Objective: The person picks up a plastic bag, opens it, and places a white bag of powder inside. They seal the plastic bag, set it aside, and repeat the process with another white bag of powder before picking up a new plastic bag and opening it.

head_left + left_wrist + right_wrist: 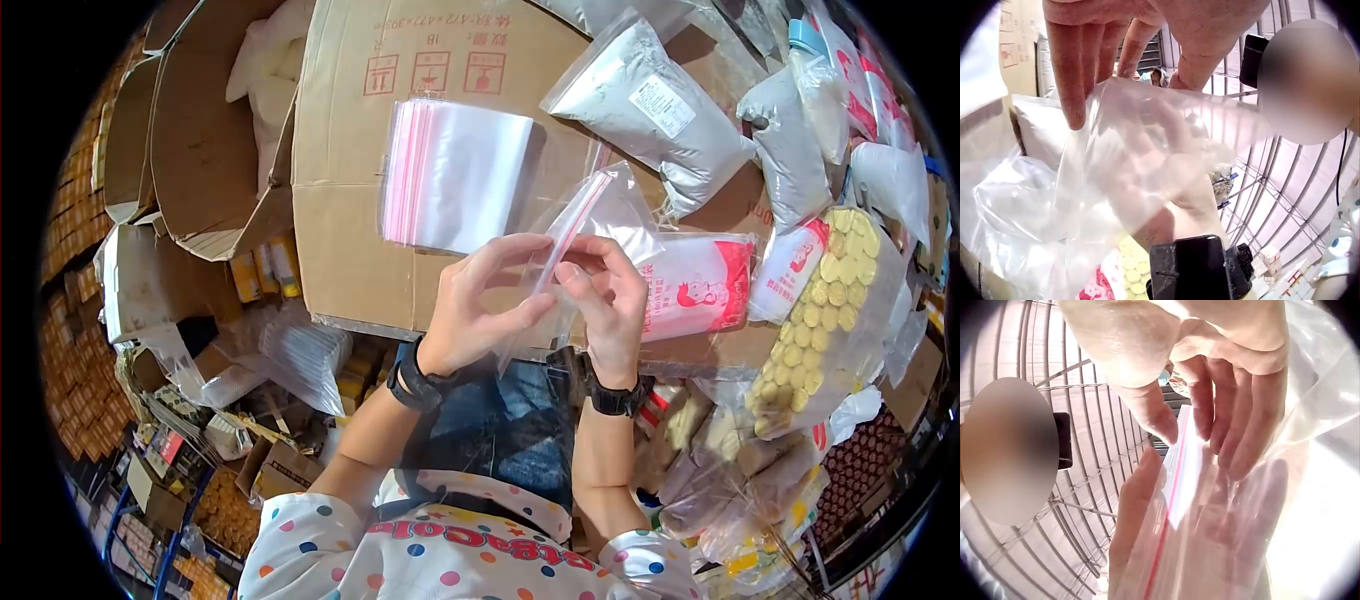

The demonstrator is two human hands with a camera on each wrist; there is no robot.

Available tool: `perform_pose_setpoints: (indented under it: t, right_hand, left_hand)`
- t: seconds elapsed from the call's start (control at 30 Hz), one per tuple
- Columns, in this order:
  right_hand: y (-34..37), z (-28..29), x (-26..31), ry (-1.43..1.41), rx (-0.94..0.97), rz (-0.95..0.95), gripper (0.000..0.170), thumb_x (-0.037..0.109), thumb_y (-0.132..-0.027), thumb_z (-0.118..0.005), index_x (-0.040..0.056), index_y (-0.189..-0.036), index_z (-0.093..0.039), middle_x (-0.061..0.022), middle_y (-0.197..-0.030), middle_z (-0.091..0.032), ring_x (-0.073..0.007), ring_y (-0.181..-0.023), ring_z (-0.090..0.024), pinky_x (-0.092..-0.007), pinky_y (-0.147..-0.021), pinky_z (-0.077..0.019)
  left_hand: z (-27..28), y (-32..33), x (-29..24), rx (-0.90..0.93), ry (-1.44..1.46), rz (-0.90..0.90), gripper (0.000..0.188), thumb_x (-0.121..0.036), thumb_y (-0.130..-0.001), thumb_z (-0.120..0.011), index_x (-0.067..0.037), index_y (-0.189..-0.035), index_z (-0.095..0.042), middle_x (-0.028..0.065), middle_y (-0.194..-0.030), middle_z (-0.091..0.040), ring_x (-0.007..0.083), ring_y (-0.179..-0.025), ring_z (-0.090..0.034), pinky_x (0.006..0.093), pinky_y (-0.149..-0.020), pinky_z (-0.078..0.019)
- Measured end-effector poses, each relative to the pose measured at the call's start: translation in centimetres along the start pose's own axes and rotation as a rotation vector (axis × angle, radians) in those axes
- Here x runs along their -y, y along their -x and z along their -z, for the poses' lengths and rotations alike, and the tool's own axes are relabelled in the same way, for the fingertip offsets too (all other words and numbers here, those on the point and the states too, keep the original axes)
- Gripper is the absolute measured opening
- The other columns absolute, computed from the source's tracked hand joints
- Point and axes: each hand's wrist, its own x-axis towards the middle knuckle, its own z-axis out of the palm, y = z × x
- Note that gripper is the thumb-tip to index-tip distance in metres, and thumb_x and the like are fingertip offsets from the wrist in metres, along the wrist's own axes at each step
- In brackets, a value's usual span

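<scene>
Both hands hold one clear zip bag [583, 208] with a pink seal line, above the cardboard surface near the wearer's body. My left hand [483, 300] has its thumb and fingers at the bag's left side; in the right wrist view its fingers [1250, 506] show through the plastic. Opposite it, my right hand [608, 300] pinches the bag by the seal strip with bent fingers and thumb. In the left wrist view the thin film [1122, 169] spreads between the two hands. Just beyond the left hand lies a stack of flat zip bags [480, 180] with pink seals.
Under the stack is a cardboard surface [345, 230]. Toward the right lie a labelled powder bag [640, 110], a pink-and-white printed packet [700, 285] and a bag of round yellow pieces [825, 300]. An open cardboard box [205, 150] stands on the left.
</scene>
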Motion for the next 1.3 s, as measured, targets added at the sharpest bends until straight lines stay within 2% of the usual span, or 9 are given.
perform_pose_setpoints:
  t: [0.2, 0.3, 0.7, 0.8, 1.0, 1.03, 1.13, 1.3]
  right_hand:
    - [-0.2, 0.0, -0.6, 0.042, -0.026, -0.018, 0.028, 0.01, -0.087, -0.073, -0.0026, -0.11, -0.062, -0.0082, -0.106, -0.066, -0.0143, -0.101, -0.063, -0.0255, -0.084, -0.0516]
    - [-0.2, 0.4, -1.2, 0.039, -0.027, -0.036, 0.029, 0.011, -0.087, -0.073, -0.0026, -0.109, -0.062, -0.0084, -0.106, -0.067, -0.0139, -0.101, -0.063, -0.0235, -0.08, -0.0517]
    - [-0.1, 0.1, -1.3, 0.019, -0.035, -0.052, 0.028, 0.011, -0.088, -0.072, -0.003, -0.11, -0.062, -0.0079, -0.105, -0.067, -0.0121, -0.099, -0.062, -0.0222, -0.078, -0.0514]
    - [0.0, -0.2, -1.4, 0.056, -0.055, -0.047, 0.027, 0.01, -0.088, -0.072, -0.0032, -0.109, -0.062, -0.0072, -0.103, -0.067, -0.011, -0.096, -0.062, -0.0214, -0.075, -0.0516]
    - [0.1, -1.0, -1.9, 0.154, -0.098, -0.032, 0.023, 0.006, -0.088, -0.071, -0.0045, -0.107, -0.064, -0.0064, -0.098, -0.07, -0.0103, -0.091, -0.065, -0.022, -0.074, -0.0524]
    - [0.2, -1.1, -1.8, 0.168, -0.101, -0.049, 0.023, 0.006, -0.089, -0.071, -0.0047, -0.108, -0.064, -0.0064, -0.098, -0.07, -0.0103, -0.092, -0.065, -0.0223, -0.075, -0.0524]
    - [0.3, -1.1, -2.0, 0.123, -0.082, -0.07, 0.024, 0.005, -0.089, -0.07, -0.0055, -0.11, -0.064, -0.0067, -0.1, -0.07, -0.0106, -0.093, -0.065, -0.0229, -0.077, -0.0521]
    - [0.2, -0.4, -2.4, 0.102, -0.037, -0.124, 0.024, 0.006, -0.09, -0.069, -0.0063, -0.11, -0.065, -0.0068, -0.099, -0.07, -0.0106, -0.093, -0.065, -0.023, -0.079, -0.052]
  left_hand:
    - [0.3, 0.2, 0.8, 0.0, 0.017, 0.024, 0.029, -0.01, -0.082, -0.075, 0.003, -0.107, -0.063, 0.0146, -0.117, -0.068, 0.0177, -0.1, -0.068, 0.033, -0.087, -0.0557]
    - [0.8, 0.1, 0.5, 0.081, 0.095, 0.133, 0.02, -0.006, -0.088, -0.071, 0.002, -0.104, -0.063, 0.0189, -0.128, -0.061, 0.0179, -0.104, -0.065, 0.0344, -0.094, -0.0525]
    - [0.7, -0.3, 0.9, 0.047, 0.027, 0.084, 0.016, -0.002, -0.086, -0.069, 0.003, -0.1, -0.063, 0.018, -0.123, -0.064, 0.0171, -0.099, -0.067, 0.0328, -0.091, -0.0543]
    - [0.5, -0.5, 0.6, 0.033, -0.159, -0.093, 0.017, -0.001, -0.082, -0.07, 0.004, -0.096, -0.062, 0.0192, -0.121, -0.065, 0.0167, -0.097, -0.067, 0.0319, -0.088, -0.0548]
    - [-0.3, -0.6, 0.7, -0.066, -0.511, -0.242, 0.021, 0.001, -0.074, -0.073, 0.002, -0.093, -0.063, 0.0179, -0.117, -0.066, 0.0233, -0.092, -0.07, 0.0316, -0.082, -0.0549]
    - [-0.4, -0.5, 0.8, -0.079, -0.527, -0.228, 0.022, 0.001, -0.073, -0.073, 0.001, -0.092, -0.063, 0.0164, -0.117, -0.066, 0.0264, -0.091, -0.07, 0.0323, -0.08, -0.0552]
    - [-0.5, -0.6, 0.8, -0.114, -0.597, -0.253, 0.021, 0.002, -0.073, -0.073, 0.001, -0.091, -0.063, 0.0152, -0.116, -0.067, 0.0255, -0.09, -0.07, 0.0325, -0.079, -0.0554]
    - [0.1, -1.0, 1.4, -0.096, -0.481, -0.19, 0.016, 0.003, -0.076, -0.071, 0.003, -0.088, -0.061, 0.0159, -0.112, -0.067, 0.0205, -0.088, -0.07, 0.0301, -0.079, -0.0563]
